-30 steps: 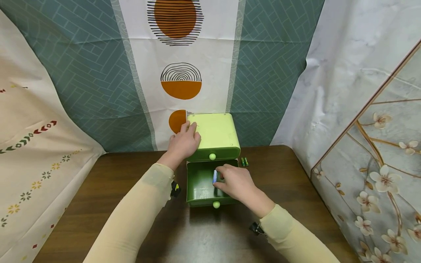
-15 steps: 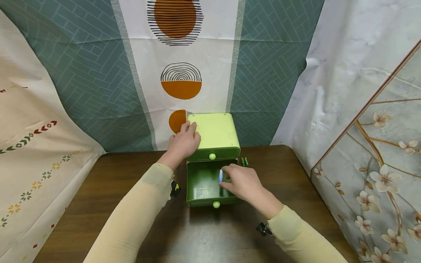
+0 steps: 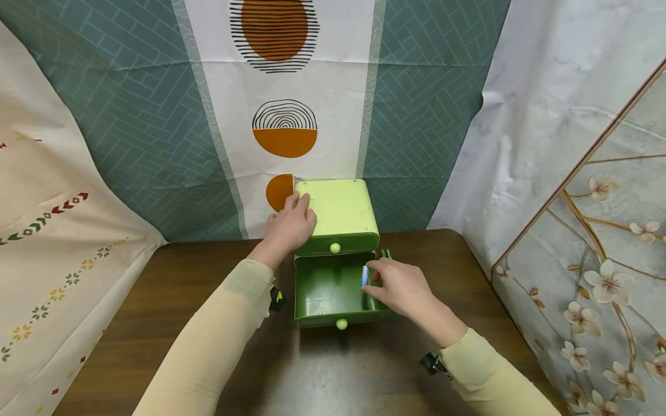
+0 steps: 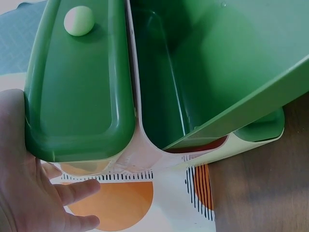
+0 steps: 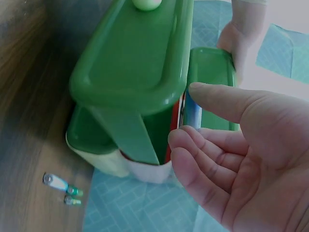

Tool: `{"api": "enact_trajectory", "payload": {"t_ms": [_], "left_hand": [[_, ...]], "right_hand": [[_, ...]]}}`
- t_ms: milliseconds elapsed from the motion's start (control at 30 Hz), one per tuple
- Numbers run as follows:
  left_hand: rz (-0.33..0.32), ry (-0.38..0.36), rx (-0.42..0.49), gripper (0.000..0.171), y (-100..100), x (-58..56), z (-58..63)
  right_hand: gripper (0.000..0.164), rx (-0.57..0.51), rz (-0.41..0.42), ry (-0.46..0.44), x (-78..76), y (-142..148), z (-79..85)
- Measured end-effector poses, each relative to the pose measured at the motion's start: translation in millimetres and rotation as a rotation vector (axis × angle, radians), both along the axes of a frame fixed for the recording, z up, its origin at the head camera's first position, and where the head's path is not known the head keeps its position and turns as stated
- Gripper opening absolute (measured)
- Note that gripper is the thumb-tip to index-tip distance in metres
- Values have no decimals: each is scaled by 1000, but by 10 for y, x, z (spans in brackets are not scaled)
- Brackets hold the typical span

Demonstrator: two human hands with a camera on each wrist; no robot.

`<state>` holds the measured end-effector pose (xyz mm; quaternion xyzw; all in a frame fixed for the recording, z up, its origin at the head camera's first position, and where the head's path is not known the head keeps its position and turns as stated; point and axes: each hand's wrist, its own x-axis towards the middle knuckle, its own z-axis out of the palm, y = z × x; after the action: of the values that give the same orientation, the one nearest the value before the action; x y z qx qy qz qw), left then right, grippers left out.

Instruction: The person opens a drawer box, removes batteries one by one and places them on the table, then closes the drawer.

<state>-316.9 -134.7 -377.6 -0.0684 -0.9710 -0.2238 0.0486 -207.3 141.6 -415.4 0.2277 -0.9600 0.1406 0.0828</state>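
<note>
While R hand [image 3: 402, 286] pinches blue batt. [image 3: 365, 277], I'd guess light, stiff, slick, best held mid-barrel; L hand [image 3: 291, 224], fingers loose, rests on cabinet [image 3: 343, 207].

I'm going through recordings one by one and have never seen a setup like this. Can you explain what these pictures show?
There is no robot here: a person works with two bare hands. The wide picture comes from a camera on the head, looking forward and down; the two others come from wrist cameras, each facing that hand's work.

On the table stands a cabinet, its lower drawer pulled out. The left hand rests on the cabinet's top left edge. The right hand pinches what looks like a blue battery, seen over the drawer. The right wrist view also shows a pale battery and two green ones on the table.
</note>
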Motion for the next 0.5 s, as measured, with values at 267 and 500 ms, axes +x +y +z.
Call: {"api": "enact_trajectory", "payload": {"t_ms": [267, 500], "left_hand": [[-2, 1, 7, 66, -4, 5, 0], [-1, 15, 4, 65, -6, 14, 1]], "right_hand": [[43, -35, -25, -44, -26, 155, 14], [40, -69, -47, -51, -45, 286, 3]]}}
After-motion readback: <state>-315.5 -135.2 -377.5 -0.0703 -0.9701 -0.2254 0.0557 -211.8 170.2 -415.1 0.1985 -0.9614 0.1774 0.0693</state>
